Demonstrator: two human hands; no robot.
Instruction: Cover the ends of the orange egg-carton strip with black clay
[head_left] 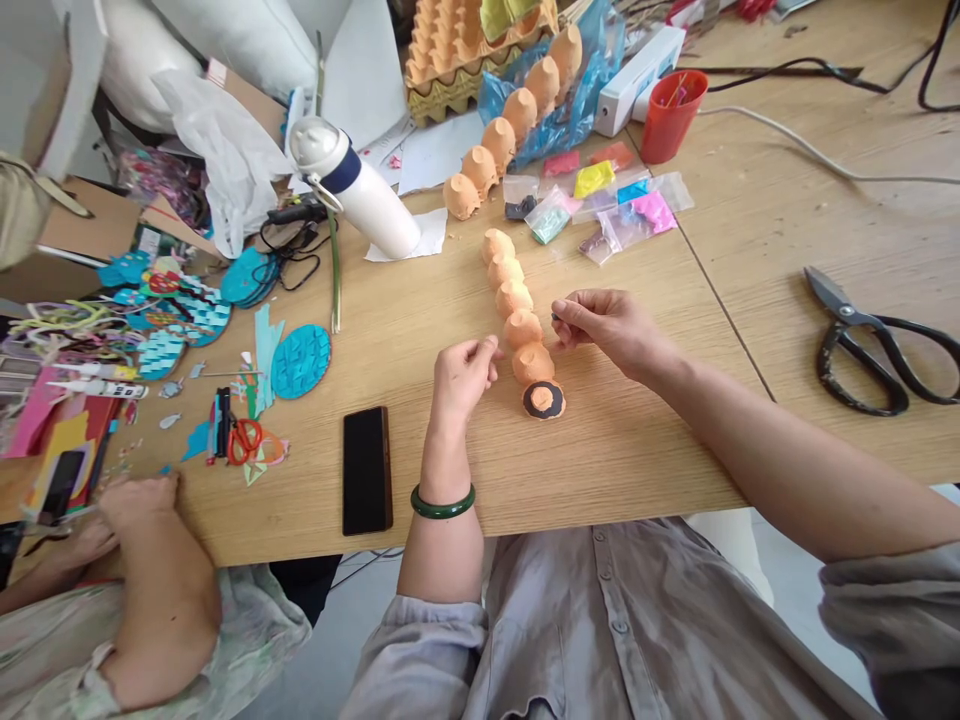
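Note:
A strip of orange egg-carton cups (514, 297) lies lengthwise on the table between my hands. Its nearest cup carries a flat black ring (553, 399) around an orange centre. My left hand (463, 378), below a green bangle (443, 502), is just left of the strip with fingers curled and thumb against the forefinger; whatever may be in them is hidden. On the other side, my right hand (600, 325) pinches a small dark piece (555, 317) between thumb and forefinger, close to the middle cups. A second orange carton strip (500, 143) stands farther back.
Small bags of coloured clay (595, 179) lie beyond my right hand, near a red cup (673, 115). Large scissors (874, 335) rest at right. A black phone (367, 470) and white bottle (375, 205) are leftward. Another person's arm (161, 570) is at lower left, near craft pieces.

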